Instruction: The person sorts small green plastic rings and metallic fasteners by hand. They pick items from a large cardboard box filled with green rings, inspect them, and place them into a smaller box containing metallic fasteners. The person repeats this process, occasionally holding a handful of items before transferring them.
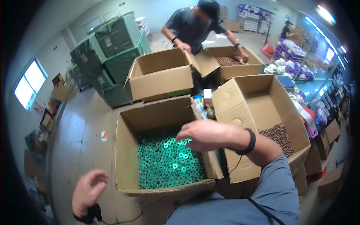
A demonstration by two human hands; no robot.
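A cardboard box in front of me holds a layer of small shiny green ring-shaped pieces. Over its right half hangs my right hand, palm down, with its fingers bent and drawn together. Whatever may be between those fingertips is hidden. Outside the box's near left corner is my left hand, its fingers loosely curved, the thumb apart, nothing in it. Beneath my right forearm stands a second cardboard box, where small brown round pieces lie heaped in one end.
Across from me a person reaches into a box of brown pieces; another carton stands beside it. Green wrapped stacks rise at the far left. Small items, including a white box, sit between the cartons.
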